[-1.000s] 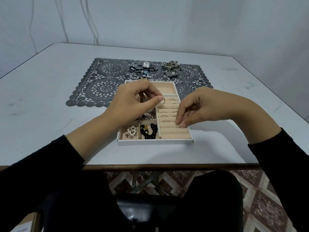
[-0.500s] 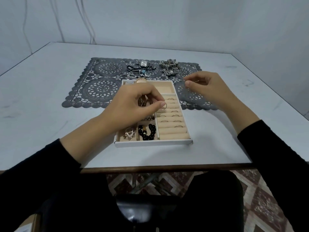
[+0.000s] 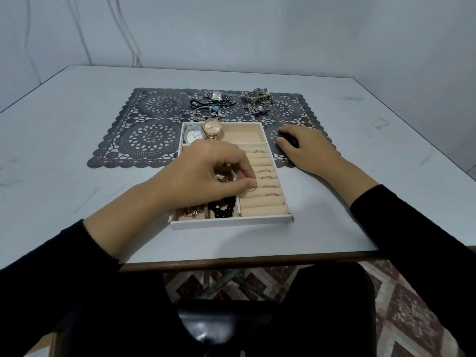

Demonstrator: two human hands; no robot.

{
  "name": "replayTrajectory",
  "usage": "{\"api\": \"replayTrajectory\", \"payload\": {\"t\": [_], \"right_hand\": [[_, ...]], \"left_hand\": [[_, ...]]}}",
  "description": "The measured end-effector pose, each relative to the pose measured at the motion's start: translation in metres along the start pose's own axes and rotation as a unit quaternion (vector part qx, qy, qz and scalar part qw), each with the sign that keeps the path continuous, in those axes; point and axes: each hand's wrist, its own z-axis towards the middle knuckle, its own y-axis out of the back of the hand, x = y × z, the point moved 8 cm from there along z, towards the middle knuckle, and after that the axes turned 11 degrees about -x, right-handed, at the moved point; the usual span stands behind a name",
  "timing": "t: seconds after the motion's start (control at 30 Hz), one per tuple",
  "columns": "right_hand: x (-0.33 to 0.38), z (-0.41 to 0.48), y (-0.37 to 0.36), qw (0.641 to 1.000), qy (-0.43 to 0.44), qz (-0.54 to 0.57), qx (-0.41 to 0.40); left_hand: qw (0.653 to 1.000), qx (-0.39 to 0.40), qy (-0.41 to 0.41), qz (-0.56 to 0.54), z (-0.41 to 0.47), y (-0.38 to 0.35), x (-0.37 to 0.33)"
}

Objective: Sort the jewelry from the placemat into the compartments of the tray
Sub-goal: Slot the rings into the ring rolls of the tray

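A white tray [image 3: 231, 224] with beige compartments stands at the near edge of a grey lace placemat [image 3: 152, 117]. My left hand [image 3: 206, 171] hovers over the tray and pinches a thin ring [image 3: 252, 188] against the ring rolls, where several rings [image 3: 266, 177] sit in slots. My right hand [image 3: 306, 148] rests on the placemat right of the tray, fingers loosely curled, holding nothing I can see. Two watches [image 3: 203, 131] lie in the tray's far compartment. Black beads [image 3: 222, 208] and a brooch [image 3: 190, 212] fill the near ones.
On the placemat's far side lie a silver watch [image 3: 217, 95], cords and bangles [image 3: 206, 109], a small ring [image 3: 182, 112] and a tangled heap of silver jewelry [image 3: 257, 103]. The white table ends at a brown front edge [image 3: 231, 264]. A wall stands behind.
My left hand has lowered its ring onto the ring rolls. My right hand left the rolls, lifted toward the placemat's right side, and has now come down to rest there.
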Motion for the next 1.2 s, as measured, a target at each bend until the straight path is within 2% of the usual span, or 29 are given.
{"api": "replayTrajectory", "payload": {"t": [0.37,0.87,1.1,1.2], "right_hand": [[-0.001,-0.001,0.0,1.0,-0.008,0.002,0.01],[0.0,-0.002,0.001,1.0,-0.007,0.009,0.013],[-0.002,-0.001,0.0,1.0,-0.007,0.007,0.014],[-0.002,-0.001,0.0,1.0,-0.011,0.012,0.014]], "left_hand": [[0.998,0.059,-0.004,-0.028,-0.003,-0.009,-0.001],[0.992,0.08,0.078,-0.065,-0.002,-0.01,0.013],[0.977,0.109,0.167,-0.07,-0.001,-0.013,0.022],[0.975,0.114,0.178,-0.069,0.0,-0.013,0.02]]}}
